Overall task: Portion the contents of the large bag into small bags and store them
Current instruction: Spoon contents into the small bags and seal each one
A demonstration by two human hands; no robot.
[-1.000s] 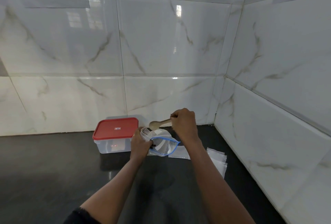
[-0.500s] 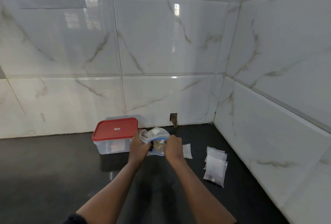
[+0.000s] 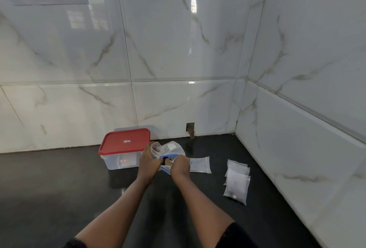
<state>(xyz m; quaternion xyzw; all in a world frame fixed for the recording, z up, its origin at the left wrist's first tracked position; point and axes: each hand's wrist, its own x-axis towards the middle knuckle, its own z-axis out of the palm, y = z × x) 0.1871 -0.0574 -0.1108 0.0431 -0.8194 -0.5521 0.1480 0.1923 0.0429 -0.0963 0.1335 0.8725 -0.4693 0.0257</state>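
Left hand (image 3: 150, 161): pinched small bag (image 3: 156, 149), mouth up, just left of the large bag's mouth.
Right hand (image 3: 180, 166): curled round spoon (image 3: 168, 161) at that mouth; the nearer hand.
Large bag (image 3: 174, 149): lay on desk (image 3: 59, 188) between both hands, blue-rimmed mouth toward the person.
Filled bags (image 3: 237, 183): on desk, well right.

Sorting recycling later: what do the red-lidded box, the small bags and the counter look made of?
Box: see-through walls and an opaque red lid, likely rigid plastic. Small bags: thin clear plastic film, creased and shiny. Counter: dark polished stone, perhaps granite; it mirrors the box.
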